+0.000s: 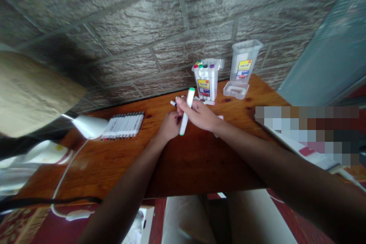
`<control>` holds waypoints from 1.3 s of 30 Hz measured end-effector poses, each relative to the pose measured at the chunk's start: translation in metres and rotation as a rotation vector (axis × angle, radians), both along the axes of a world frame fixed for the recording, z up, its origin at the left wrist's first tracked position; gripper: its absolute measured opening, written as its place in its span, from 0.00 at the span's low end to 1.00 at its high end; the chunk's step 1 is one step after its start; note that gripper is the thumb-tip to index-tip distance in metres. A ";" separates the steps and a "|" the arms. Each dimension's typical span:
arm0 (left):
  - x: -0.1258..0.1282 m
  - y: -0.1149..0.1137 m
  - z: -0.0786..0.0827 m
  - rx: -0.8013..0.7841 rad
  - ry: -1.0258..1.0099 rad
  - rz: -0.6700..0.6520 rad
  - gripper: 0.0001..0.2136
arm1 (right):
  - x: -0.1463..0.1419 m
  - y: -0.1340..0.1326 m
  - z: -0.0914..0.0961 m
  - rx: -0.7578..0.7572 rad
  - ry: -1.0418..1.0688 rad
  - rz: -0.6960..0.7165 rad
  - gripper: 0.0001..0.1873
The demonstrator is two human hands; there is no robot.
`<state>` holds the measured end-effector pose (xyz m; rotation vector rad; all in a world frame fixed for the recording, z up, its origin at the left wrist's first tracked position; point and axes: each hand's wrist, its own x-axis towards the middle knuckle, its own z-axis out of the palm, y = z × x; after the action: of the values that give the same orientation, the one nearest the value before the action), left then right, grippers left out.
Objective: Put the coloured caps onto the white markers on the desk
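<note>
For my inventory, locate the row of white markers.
The row of markers lies at left in the head view, between the white cone and the left hand, on the table.

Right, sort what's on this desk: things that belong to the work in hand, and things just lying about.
Likely in use:
- green-ended marker, in the right hand
- row of markers
- clear case holding markers
- second clear case
- clear lid

Apparently just lying about:
- lamp
- white cup

Smooth plastic marker (187,111) (glossy wood table (200,167))
</note>
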<state>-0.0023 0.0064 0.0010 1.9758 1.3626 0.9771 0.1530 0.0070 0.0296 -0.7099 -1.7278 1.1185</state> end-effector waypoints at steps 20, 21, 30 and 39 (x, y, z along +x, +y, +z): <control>0.017 -0.012 0.016 -0.152 -0.387 -0.159 0.21 | 0.009 0.018 -0.002 -0.214 0.168 -0.224 0.25; 0.017 -0.011 0.014 -0.105 -0.377 -0.151 0.20 | 0.008 0.018 -0.003 -0.235 0.172 -0.201 0.25; 0.014 -0.013 0.006 0.183 -0.136 -0.098 0.12 | 0.006 0.016 -0.004 -0.331 0.134 -0.171 0.30; 0.014 -0.015 0.009 0.232 -0.095 -0.126 0.11 | 0.007 0.022 -0.008 -0.393 0.183 -0.189 0.35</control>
<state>0.0116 -0.0091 0.0101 2.1244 1.1002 1.1984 0.1601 0.0290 0.0219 -0.9564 -1.2711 1.3589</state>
